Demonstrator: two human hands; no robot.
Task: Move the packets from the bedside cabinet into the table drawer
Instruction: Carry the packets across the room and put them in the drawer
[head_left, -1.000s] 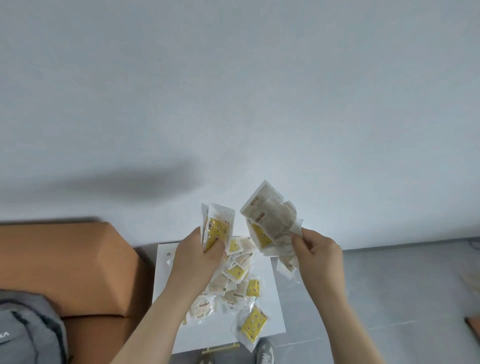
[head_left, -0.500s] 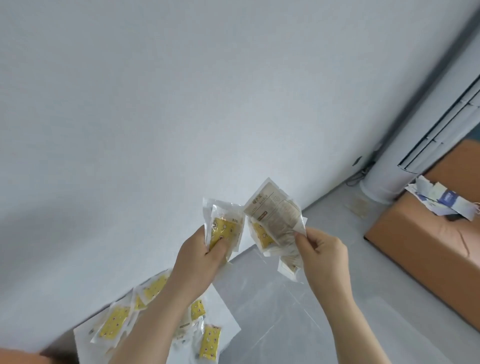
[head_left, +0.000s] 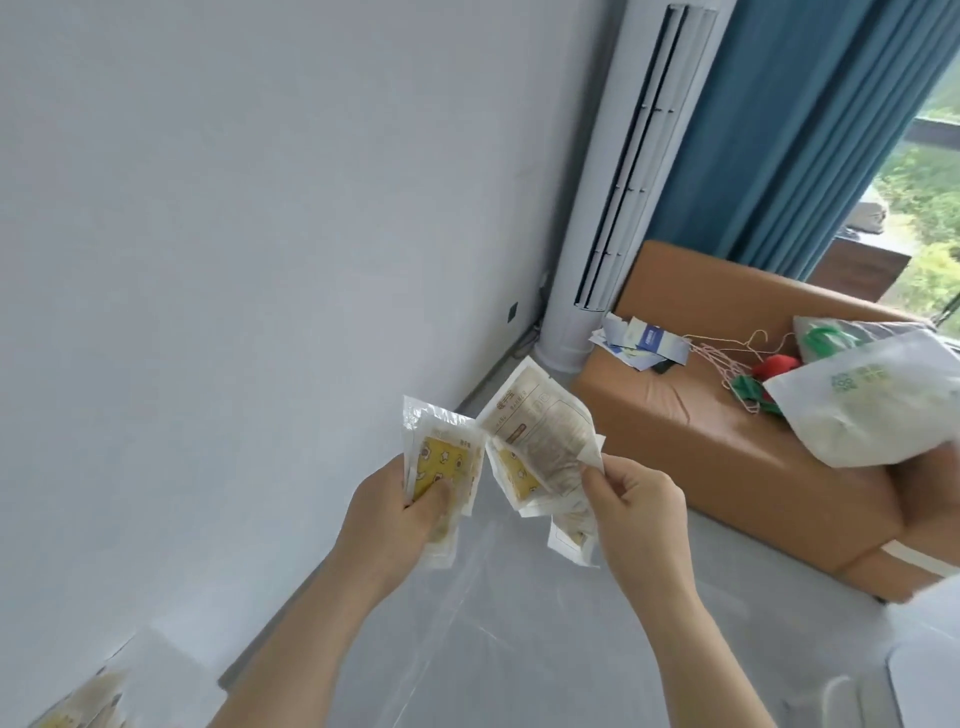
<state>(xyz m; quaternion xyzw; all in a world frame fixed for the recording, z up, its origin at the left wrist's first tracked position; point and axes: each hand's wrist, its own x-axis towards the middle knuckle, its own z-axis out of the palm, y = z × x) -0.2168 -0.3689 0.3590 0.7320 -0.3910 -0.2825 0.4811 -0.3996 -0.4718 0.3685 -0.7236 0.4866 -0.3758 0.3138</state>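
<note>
- The left hand (head_left: 400, 512) is raised in the air to the left of the brown sofa (head_left: 701, 447). Its thumb presses on the front of a small stack of packets (head_left: 441, 467) with yellow printed faces, and its fingers curl behind them.
- The right hand (head_left: 636, 512), closer to the sofa than the left, pinches a bunch of packets (head_left: 540, 447) between thumb and curled fingers. They fan out: the top one shows its printed back, a yellow face peeks from under it, and another hangs below the hand.
- The two handfuls sit just beside each other, off any surface, in front of the sofa's left end.
- Some loose packets (head_left: 78, 706), blurred, lie on a white cabinet top (head_left: 156, 660) well apart from the sofa, far to its left and nearer the person.
- On the sofa lie paper leaflets (head_left: 644, 340) at its left end and a white bag (head_left: 857, 415) with green print towards its right.
- A white tower air conditioner (head_left: 613, 182) stands just behind the sofa's left end, and a blue curtain (head_left: 810, 130) hangs behind the sofa.
- Grey floor (head_left: 493, 649) stretches in front of the sofa.
</note>
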